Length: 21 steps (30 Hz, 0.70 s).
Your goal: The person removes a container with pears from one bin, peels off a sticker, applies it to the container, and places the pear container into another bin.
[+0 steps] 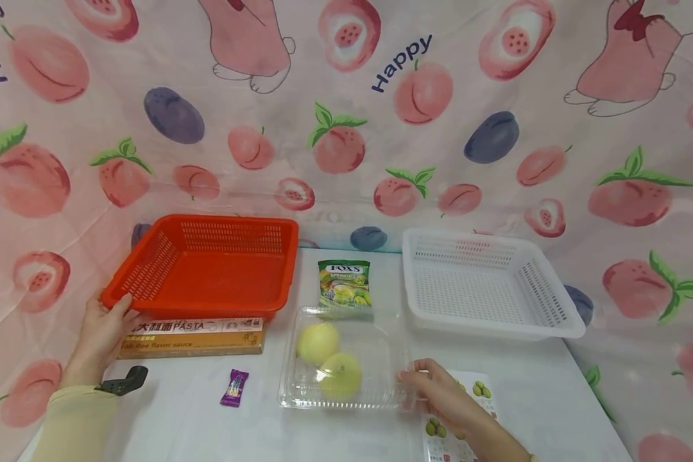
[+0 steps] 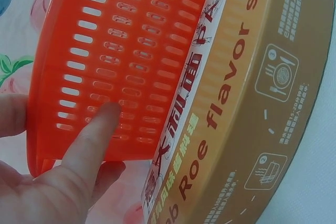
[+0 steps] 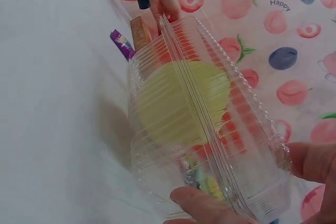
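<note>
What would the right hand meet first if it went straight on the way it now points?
The clear container that the right hand holds. Beyond it, along that line in the head view, the red basket seems next, though height and depth are unclear.

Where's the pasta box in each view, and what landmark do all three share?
Head: the pasta box is left of centre, just below the basket.
Left wrist: the box runs from bottom centre to upper right, beside the basket.
Right wrist: only a small brown part, above and left of centre, beyond the container.
Shared landmark: the left hand.
</note>
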Each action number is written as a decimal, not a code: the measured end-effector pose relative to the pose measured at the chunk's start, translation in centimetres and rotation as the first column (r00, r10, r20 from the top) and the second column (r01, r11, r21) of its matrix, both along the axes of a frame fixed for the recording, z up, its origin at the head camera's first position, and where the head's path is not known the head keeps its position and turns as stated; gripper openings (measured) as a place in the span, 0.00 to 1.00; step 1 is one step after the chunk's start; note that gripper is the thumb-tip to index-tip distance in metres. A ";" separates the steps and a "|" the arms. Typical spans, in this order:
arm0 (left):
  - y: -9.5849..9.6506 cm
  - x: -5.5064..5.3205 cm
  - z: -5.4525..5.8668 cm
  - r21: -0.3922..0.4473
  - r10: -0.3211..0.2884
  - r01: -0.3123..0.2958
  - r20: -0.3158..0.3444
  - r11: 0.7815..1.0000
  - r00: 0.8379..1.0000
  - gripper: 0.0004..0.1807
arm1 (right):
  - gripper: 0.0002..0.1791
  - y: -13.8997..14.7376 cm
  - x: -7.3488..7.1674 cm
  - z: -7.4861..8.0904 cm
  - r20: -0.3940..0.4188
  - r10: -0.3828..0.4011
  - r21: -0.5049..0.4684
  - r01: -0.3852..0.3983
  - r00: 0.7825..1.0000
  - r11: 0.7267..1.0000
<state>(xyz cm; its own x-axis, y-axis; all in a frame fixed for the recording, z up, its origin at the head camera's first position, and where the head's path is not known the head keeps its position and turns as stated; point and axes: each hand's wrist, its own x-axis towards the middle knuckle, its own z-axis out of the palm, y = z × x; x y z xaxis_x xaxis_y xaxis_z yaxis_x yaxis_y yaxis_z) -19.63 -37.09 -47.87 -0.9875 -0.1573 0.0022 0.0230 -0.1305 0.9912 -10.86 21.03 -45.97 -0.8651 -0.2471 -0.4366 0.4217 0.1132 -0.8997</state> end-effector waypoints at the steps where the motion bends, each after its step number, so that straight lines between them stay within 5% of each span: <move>1: 0.0 0.0 0.0 -0.007 0.002 -0.002 0.005 1.000 1.000 0.36 | 0.29 0.0 0.0 -0.2 0.004 -0.006 0.010 0.006 1.000 1.000; 8: 0.2 0.1 0.0 0.007 -0.006 0.006 -0.006 1.000 1.000 0.42 | 0.28 -0.3 0.1 -1.3 0.036 -0.024 0.029 0.023 0.999 0.999; 21: 0.0 0.0 0.0 0.033 -0.023 0.024 -0.024 0.999 0.999 0.37 | 0.29 -0.5 0.3 -2.0 0.016 0.001 0.074 -0.002 1.000 0.997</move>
